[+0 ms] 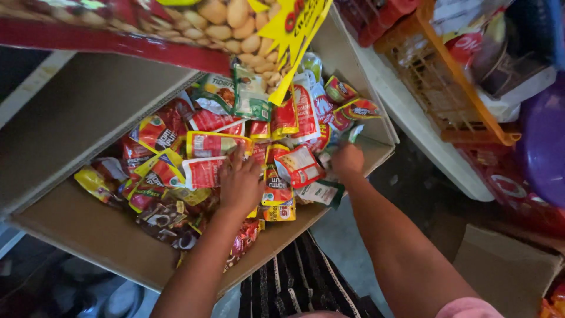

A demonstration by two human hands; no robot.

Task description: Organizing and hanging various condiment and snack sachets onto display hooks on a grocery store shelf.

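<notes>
Looked down into an open cardboard box (88, 229) heaped with small red, yellow and green sachets (206, 144). Left hand (240, 184) lay flat on the pile, fingers spread; right hand (347, 160) was pressed among packets near the box's edge. Orange plastic crate (435, 88) stood well apart on a white shelf (412, 123).

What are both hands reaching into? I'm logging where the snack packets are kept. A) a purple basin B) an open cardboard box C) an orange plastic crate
B: the left hand and right hand rest among sachets piled in the cardboard box.
</notes>
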